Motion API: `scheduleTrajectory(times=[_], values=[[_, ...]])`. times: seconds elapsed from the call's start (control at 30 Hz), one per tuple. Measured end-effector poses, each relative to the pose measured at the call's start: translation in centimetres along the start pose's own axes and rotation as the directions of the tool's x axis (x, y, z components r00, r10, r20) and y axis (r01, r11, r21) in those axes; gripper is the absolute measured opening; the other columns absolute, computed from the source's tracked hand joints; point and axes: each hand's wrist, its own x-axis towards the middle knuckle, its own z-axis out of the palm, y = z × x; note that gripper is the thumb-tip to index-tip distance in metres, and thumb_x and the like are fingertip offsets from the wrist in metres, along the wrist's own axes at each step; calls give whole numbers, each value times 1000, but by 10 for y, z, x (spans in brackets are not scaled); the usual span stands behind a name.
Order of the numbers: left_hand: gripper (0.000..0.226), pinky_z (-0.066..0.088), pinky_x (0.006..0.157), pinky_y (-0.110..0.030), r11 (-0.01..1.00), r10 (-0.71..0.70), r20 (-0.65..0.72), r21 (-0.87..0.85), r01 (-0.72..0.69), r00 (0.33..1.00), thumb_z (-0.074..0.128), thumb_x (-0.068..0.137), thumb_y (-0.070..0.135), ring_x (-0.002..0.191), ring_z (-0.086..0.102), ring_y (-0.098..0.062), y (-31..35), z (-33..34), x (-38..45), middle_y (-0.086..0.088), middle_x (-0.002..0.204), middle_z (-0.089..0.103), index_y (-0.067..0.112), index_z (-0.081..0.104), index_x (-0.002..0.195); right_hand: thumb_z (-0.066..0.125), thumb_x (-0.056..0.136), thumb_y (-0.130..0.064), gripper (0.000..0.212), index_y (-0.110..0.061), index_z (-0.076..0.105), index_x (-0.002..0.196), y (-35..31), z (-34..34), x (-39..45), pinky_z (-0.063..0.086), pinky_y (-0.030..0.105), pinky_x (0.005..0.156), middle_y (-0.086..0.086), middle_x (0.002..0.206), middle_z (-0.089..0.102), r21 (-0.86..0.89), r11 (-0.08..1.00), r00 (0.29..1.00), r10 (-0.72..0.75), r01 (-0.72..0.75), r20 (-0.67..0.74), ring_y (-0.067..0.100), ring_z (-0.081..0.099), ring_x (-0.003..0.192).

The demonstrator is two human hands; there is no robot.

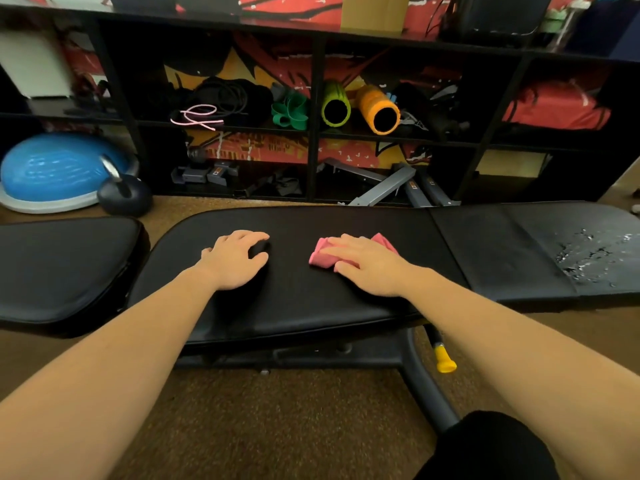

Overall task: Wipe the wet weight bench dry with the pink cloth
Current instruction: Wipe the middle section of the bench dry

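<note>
While the left hand [237,259] rests loose-fingered on the tabletop [346,306], the right hand [367,263] presses flat on the soft, light cloth [320,256]; water [588,258] beads at 3 o'clock.

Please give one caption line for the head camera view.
Right hand presses pink cloth on weight bench; left hand rests beside; water drops remain.

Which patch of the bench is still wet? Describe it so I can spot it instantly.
Start at the long black weight bench across the middle. Follow it right, past the right hand pressing the pink cloth, beyond the seam. The wet patch glistens with whitish droplets near the far right end; the remaining padding looks matte.
</note>
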Motion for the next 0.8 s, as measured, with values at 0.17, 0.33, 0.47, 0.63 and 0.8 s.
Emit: scheduleTrajectory(times=[0.17, 0.33, 0.47, 0.63, 0.8], values=[[49, 24, 113, -61, 1000, -11, 5, 12, 11, 1000, 43, 102, 46, 147, 24, -32, 0, -1, -12, 6, 162, 26, 43, 34, 150, 49, 105, -31, 46, -38, 43, 150, -45, 22, -22, 9, 39, 126, -14, 163, 29, 65, 994, 996, -94, 93, 3, 14, 18, 153], [49, 25, 113, -60, 1000, -1, -1, 10, 1, 1000, 43, 102, 47, 146, 25, -31, -5, -5, -24, 7, 162, 26, 43, 34, 149, 56, 103, -25, 42, -33, 53, 144, -83, 43, -45, 13, 33, 125, -13, 158, 39, 119, 970, 977, -208, 212, -40, 10, 26, 150], [48, 25, 113, -59, 1000, -13, -12, 26, 14, 1000, 43, 102, 46, 147, 25, -31, -15, -9, -35, 7, 162, 26, 42, 35, 149, 59, 99, -10, 38, -29, 65, 132, -101, 50, -54, 21, 7, 112, -15, 141, 58, 350, 909, 974, -204, 226, -99, -7, 42, 133], [48, 25, 115, -57, 997, -66, -18, 27, 67, 998, 45, 102, 44, 147, 24, -31, -47, -17, -40, 5, 163, 25, 39, 36, 150, 58, 97, -6, 38, -34, 70, 120, -97, 17, -30, 46, 4, 76, -18, 118, 70, 576, 798, 902, 100, 180, -421, -9, 63, 89], [54, 23, 122, -44, 994, -103, -19, -49, 102, 995, 50, 102, 40, 150, 22, -26, -84, -28, -30, -1, 165, 21, 30, 35, 153, 39, 104, -41, 39, -46, 48, 141, -1, -20, 26, 37, 47, 113, -8, 149, 48, 45, 940, 875, 332, -338, -354, 21, 43, 137]])
